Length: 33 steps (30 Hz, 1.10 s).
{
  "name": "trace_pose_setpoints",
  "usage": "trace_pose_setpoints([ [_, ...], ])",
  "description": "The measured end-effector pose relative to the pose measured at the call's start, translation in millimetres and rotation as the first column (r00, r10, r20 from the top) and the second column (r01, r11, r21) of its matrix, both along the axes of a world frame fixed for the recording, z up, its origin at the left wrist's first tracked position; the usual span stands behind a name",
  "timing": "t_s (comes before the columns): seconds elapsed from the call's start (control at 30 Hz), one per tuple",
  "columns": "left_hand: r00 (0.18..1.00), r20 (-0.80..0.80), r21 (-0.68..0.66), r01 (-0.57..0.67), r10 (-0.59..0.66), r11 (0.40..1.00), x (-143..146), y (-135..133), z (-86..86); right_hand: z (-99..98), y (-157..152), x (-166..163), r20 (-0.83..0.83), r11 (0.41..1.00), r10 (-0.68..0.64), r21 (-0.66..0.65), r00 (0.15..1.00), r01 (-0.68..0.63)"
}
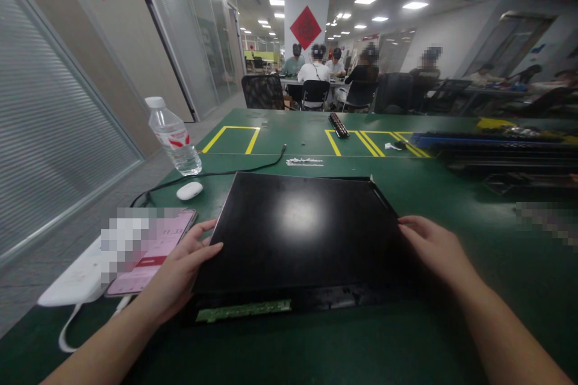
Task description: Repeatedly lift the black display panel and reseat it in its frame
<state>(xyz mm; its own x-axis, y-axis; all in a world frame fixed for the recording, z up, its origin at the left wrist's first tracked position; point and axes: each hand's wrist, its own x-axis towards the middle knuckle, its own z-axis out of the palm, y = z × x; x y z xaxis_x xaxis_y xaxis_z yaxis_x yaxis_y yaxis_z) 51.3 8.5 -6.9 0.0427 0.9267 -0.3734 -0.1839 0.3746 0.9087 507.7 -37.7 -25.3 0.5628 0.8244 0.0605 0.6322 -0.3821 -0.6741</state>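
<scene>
A flat black screen panel (298,231) lies on the green table (474,228), with a thin green circuit strip (244,311) along its near edge. My left hand (180,271) rests at the panel's left edge, thumb on top and fingers curled under the side. At the right edge my right hand (436,246) lies with fingers stretched flat against the panel's side. Whether either hand lifts the panel cannot be told.
A phone (149,252) lies on a white power strip (76,280) left of the panel. A water bottle (174,135), a white earbud case (189,190) and a black cable (235,171) sit behind. Dark trays (501,150) stand at right; people sit at far tables.
</scene>
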Motion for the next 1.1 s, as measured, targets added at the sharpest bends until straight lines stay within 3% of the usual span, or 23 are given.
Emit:
trace_pose_setpoints([
  [0.17,0.999,-0.037,0.01,-0.027,0.028,1.0,3,-2,3.5,-3.1,-1,2,0.028,0.999,0.008,0.038,1.0,-0.01],
  [0.37,0.994,-0.059,-0.016,-0.09,0.089,0.996,9,-3,18.5,-1.2,1,2,0.002,0.999,-0.034,-0.005,0.999,0.034],
  [0.47,0.992,-0.094,0.085,-0.075,0.083,0.994,4,0,15.5,-2.7,1,3,-0.043,0.999,-0.033,0.007,0.999,0.033],
  [0.57,0.978,-0.206,0.231,0.032,0.017,0.972,-7,5,6.6,-5.2,1,6,-0.096,0.999,-0.023,0.025,0.995,0.026],
  [0.67,0.918,-0.397,0.289,0.139,-0.014,0.947,-19,10,-2.5,-6.4,0,7,-0.128,0.999,-0.033,0.023,0.991,0.037],
  [0.83,0.709,-0.704,0.355,0.306,0.037,0.883,-29,17,-15.0,-6.8,1,7,-0.135,0.999,-0.029,0.034,0.99,0.034],
  [0.93,0.634,-0.772,0.364,0.384,0.045,0.848,-32,20,-22.1,-6.8,1,7,-0.117,0.999,-0.02,0.04,0.993,0.025],
  [1.1,0.594,-0.804,0.336,0.409,0.032,0.849,-35,21,-30.6,-5.1,0,6,-0.096,0.998,0.001,0.057,0.995,0.005],
])
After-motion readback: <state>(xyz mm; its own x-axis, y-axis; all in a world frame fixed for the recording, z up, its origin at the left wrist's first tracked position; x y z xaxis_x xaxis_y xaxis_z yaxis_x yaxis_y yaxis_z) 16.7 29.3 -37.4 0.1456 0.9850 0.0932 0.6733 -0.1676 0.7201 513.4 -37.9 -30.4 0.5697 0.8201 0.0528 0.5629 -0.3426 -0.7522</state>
